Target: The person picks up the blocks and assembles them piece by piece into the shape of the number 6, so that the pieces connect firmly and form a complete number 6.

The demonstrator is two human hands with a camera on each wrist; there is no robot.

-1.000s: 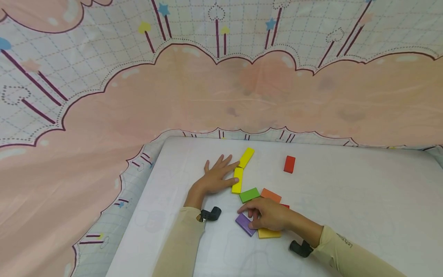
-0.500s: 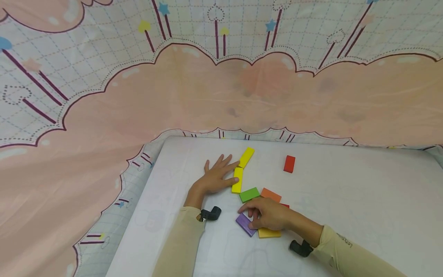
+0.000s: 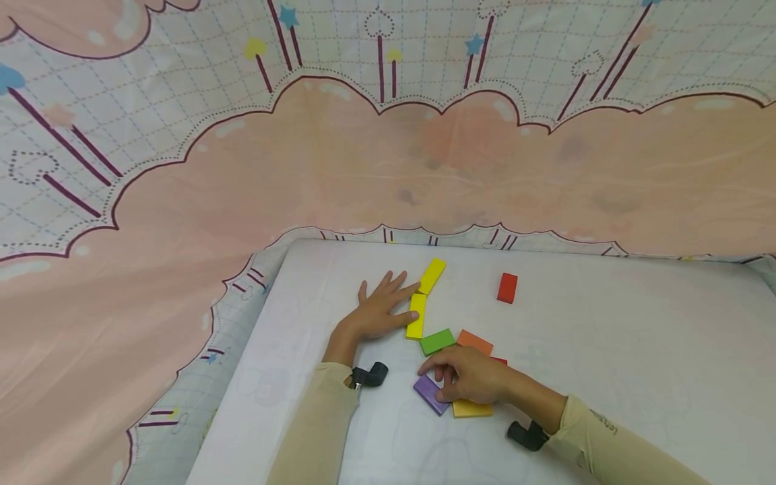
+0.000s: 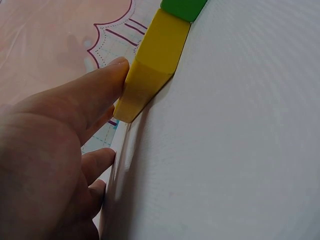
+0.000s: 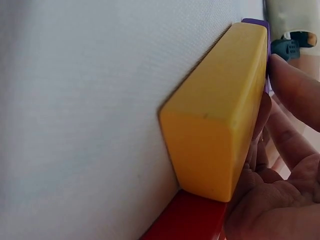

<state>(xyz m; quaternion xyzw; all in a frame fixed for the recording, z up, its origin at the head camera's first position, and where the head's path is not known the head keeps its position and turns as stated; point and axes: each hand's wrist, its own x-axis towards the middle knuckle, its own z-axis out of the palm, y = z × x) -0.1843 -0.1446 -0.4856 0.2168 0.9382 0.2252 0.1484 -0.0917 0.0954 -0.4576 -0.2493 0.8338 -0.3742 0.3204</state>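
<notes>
My left hand [image 3: 378, 313] lies on the white surface, fingers spread and straight. Its thumb touches the near yellow block [image 3: 415, 327], and the index fingertip reaches where a second yellow block [image 3: 433, 275] meets it. In the left wrist view the thumb presses the side of the yellow block [image 4: 160, 45]. My right hand [image 3: 473, 374] bends over a purple block [image 3: 429, 392], thumb on it and index fingertip at its far end. The other fingers curl under the palm. Beside that hand lies an amber block [image 3: 472, 409], seen close in the right wrist view.
A green block [image 3: 437, 341] and an orange block [image 3: 475, 341] continue the curve of blocks. One red block [image 3: 499, 360] is mostly hidden by the right hand. Apart from these, another red block [image 3: 507, 287] sits farther back. A patterned cloth [image 3: 364, 168] hangs behind the white table [image 3: 636, 337].
</notes>
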